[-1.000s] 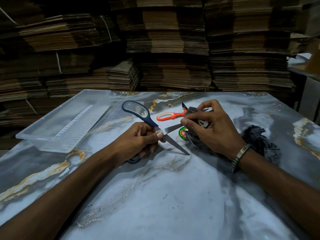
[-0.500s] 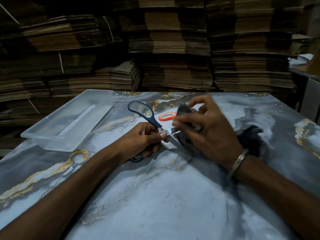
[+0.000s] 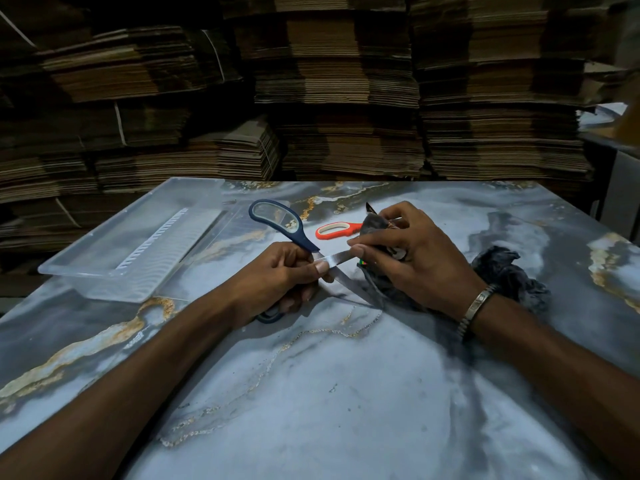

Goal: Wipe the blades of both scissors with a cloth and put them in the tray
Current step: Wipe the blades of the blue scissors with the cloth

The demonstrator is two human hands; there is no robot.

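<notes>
My left hand (image 3: 287, 275) grips the blue-handled scissors (image 3: 277, 220) near the pivot, with the blades spread apart and one handle loop raised toward the tray. My right hand (image 3: 412, 261) pinches a dark grey cloth (image 3: 377, 226) around the upper blade (image 3: 334, 260). The lower blade (image 3: 346, 280) points down to the right over the table. The orange-handled scissors (image 3: 334, 230) lie on the table just behind my hands; their blades are hidden by the cloth and my right hand. A clear plastic tray (image 3: 114, 271) stands at the left.
The rest of the dark cloth (image 3: 509, 275) lies bunched on the marble-patterned table (image 3: 346, 393) by my right wrist. Stacks of flattened cardboard (image 3: 346, 98) fill the space behind the table. A grey cabinet (image 3: 620, 188) stands at the far right.
My right hand with the cloth slid back and forth along the upper blade. The left hand kept its grip on the blue scissors, shifting only slightly.
</notes>
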